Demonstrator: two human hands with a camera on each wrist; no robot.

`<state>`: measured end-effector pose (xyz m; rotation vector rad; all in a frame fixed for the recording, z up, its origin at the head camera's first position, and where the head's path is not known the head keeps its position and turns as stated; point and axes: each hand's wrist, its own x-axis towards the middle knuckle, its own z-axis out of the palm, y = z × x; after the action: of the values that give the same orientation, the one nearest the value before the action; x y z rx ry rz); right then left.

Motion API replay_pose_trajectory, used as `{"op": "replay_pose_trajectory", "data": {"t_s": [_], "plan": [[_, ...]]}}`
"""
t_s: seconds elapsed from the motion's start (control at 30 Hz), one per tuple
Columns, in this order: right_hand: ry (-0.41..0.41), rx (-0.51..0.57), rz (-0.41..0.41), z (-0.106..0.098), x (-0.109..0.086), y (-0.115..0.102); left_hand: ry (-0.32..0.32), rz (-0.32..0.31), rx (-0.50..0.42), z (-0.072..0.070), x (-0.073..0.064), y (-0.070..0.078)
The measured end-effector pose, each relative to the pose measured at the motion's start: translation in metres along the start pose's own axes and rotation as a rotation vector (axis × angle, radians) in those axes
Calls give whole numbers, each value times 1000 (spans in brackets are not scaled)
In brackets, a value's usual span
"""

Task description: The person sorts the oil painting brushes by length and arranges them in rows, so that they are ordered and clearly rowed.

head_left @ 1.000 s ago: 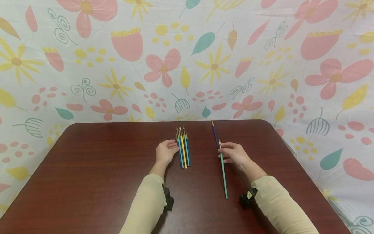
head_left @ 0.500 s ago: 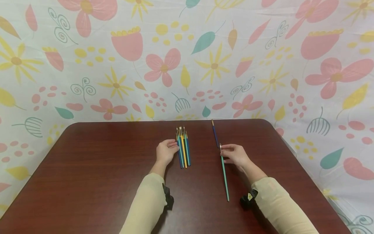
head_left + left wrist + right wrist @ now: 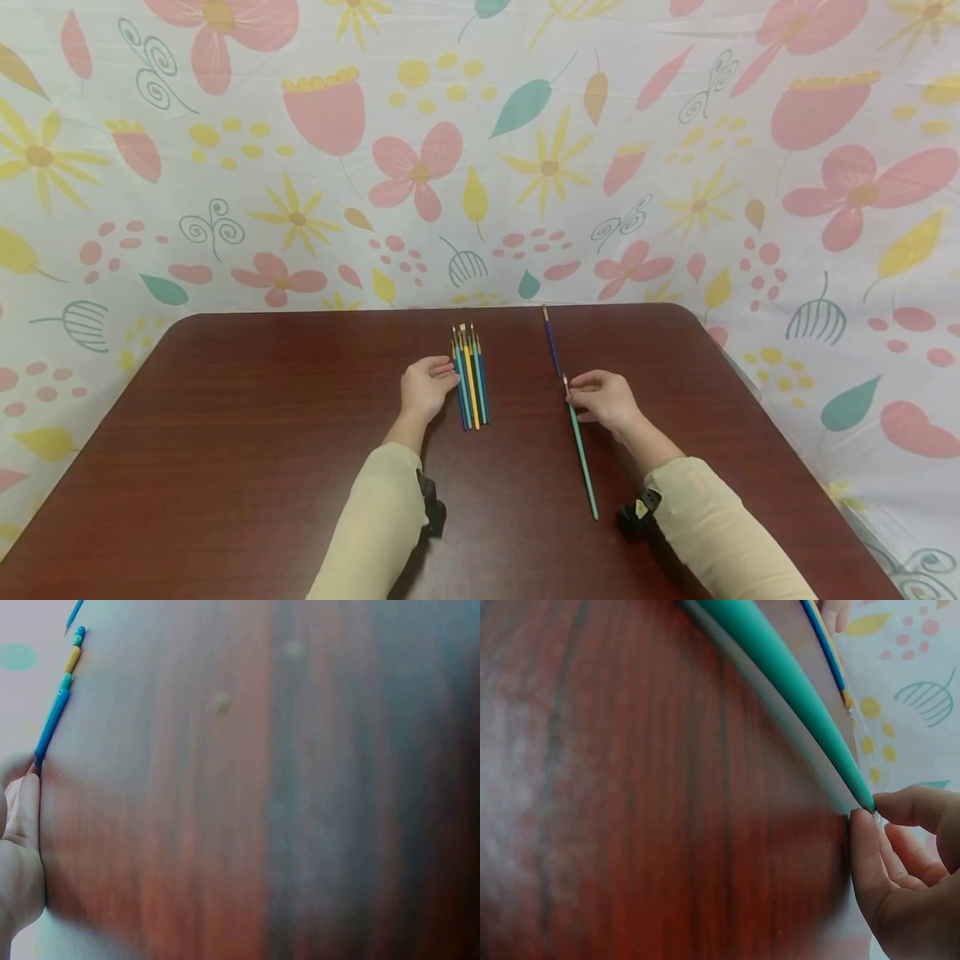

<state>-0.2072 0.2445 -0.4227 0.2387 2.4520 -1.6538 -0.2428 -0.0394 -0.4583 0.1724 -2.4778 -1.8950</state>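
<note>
My right hand (image 3: 606, 403) pinches a teal paintbrush (image 3: 583, 458) between thumb and finger near its bristle end. Its handle slants down toward the near side of the table, and the right wrist view shows the pinch on the teal paintbrush (image 3: 802, 697) closely. A blue paintbrush (image 3: 552, 343) lies just beyond its tip. My left hand (image 3: 426, 390) rests at the left side of a row of several paintbrushes (image 3: 471, 387), blue, teal and yellow, bristles pointing away. Its fingers are extended against the row's edge. In the left wrist view, only part of the left hand (image 3: 22, 862) shows.
The dark reddish-brown table (image 3: 262, 467) reaches back to a white cloth (image 3: 480, 108) printed with flowers and leaves. A black wrist camera (image 3: 431, 507) sits on the left sleeve, and another wrist camera (image 3: 637, 512) on the right one.
The teal paintbrush's handle end has swung to the right and toward me, and its tip has come slightly nearer. My right hand has shifted slightly; the left hand stays by the row.
</note>
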Motion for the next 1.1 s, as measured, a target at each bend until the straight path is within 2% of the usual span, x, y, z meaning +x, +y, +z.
{"op": "replay_pose_trajectory", "data": {"t_s": [0.6,1.1], "plan": [[81,-142,-17,8,0,-1,1,-4,-18,-1,0,3],[89,-137,-15,9,0,0,6,-18,-12,-1,-2,3]]}}
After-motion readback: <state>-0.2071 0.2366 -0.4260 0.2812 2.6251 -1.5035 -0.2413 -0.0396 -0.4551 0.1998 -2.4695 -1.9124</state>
